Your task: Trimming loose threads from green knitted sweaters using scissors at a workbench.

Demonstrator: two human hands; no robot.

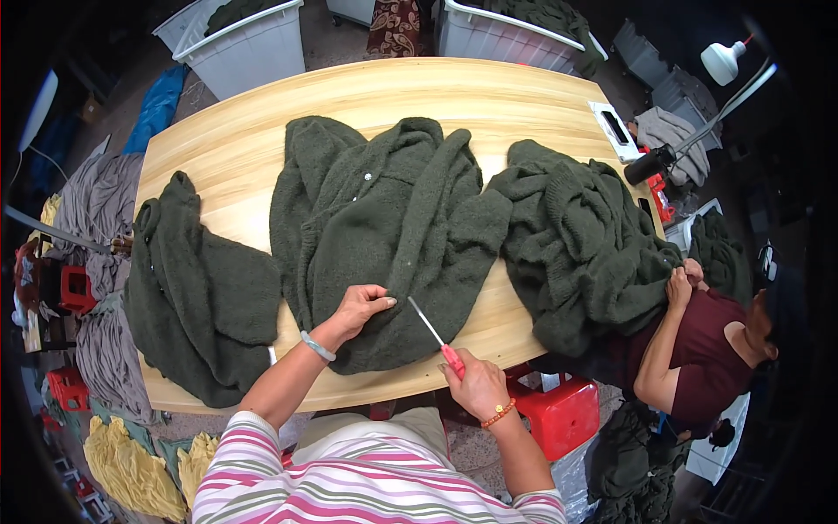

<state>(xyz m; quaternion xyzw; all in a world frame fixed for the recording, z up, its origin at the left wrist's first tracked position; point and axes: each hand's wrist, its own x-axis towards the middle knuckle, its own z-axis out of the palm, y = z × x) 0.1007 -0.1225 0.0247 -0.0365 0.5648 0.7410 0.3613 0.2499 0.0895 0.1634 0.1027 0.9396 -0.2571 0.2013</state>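
Green cardigan (384, 236): spread mid-table (227, 157), its hem just beyond both hands.
Left hand (360, 307): fingers pinching the hem.
Right hand (476, 384): closed on red-handled tool (436, 336), probably a thread snipper, tip touching the knit.

A small flat device (614, 128) lies at the far right corner of the wooden table (236, 166). It is a white rectangle with a dark screen in the middle. The screen looks black and shows no picture. It may be a phone or a little scale; the view is too small to tell. It sits near the pile of dark green knitwear (576, 244), but does not touch it. Just past the table edge, below the device, is a small red thing (660, 194) with a pale patch, perhaps a label.
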